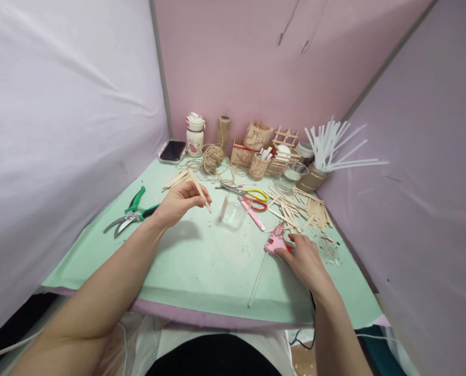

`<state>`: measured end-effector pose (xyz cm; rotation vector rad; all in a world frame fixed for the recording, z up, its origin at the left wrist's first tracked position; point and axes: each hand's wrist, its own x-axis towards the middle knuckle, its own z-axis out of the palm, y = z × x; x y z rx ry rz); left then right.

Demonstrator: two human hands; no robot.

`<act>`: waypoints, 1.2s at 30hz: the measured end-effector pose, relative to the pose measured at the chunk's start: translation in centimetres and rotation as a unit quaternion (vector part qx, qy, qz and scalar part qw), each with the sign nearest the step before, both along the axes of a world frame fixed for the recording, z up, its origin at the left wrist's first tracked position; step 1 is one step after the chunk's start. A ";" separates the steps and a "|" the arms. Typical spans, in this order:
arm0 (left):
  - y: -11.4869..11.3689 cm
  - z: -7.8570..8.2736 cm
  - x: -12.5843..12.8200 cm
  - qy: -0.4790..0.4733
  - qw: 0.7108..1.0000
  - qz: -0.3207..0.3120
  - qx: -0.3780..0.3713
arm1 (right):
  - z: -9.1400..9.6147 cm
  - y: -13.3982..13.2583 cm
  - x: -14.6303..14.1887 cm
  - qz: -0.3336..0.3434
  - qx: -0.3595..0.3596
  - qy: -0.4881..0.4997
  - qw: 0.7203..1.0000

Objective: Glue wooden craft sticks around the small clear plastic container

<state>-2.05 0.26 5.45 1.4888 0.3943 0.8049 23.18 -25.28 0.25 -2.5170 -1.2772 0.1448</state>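
My left hand (pixel 179 202) pinches a wooden stick (pixel 206 203) clear of the bench (pixel 201 266), ends free; my right hand (pixel 305 259) rests its fingers on a glue gun (pixel 274 243) at right, grip unclear.

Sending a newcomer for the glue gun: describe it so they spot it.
On the green mat, look right, beside the pile of wooden sticks. The glue gun lies touching the right hand: pink, pistol-shaped, a long white stick trailing from it.
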 end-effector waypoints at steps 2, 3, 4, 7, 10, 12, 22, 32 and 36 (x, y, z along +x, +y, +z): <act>-0.1 -0.1 0.2 0.009 1.000 -0.021 -0.006 | -0.1 -0.1 0.0 0.015 0.001 0.023 1.000; -0.1 -0.2 0.3 0.013 0.999 -0.030 -0.010 | -0.1 -0.1 0.0 0.020 0.003 0.033 0.999; -0.2 -0.2 0.4 0.017 0.999 -0.038 -0.015 | -0.2 -0.1 -0.1 0.023 0.005 0.041 0.999; -0.5 -0.5 0.8 0.024 0.998 -0.054 -0.030 | -0.5 0.0 -0.2 0.022 0.007 0.047 0.999; -0.8 -0.8 1.1 0.030 0.996 -0.061 -0.051 | -0.6 0.0 -0.5 0.018 0.009 0.036 0.999; -1.0 -1.0 1.2 0.032 0.994 -0.061 -0.079 | -0.3 -0.1 -0.6 0.017 0.025 0.041 0.999; -1.3 -1.5 1.6 -0.007 0.982 -0.064 -0.180 | 3.4 -2.6 -4.2 0.073 0.211 0.349 0.910; -2.1 -1.5 1.7 0.050 0.985 -0.079 -0.144 | 1.7 -1.6 -11.4 0.110 0.237 0.359 0.896; -2.0 -1.5 1.6 0.062 0.989 -0.089 -0.102 | 1.5 -1.5 -11.7 0.128 0.235 0.322 0.908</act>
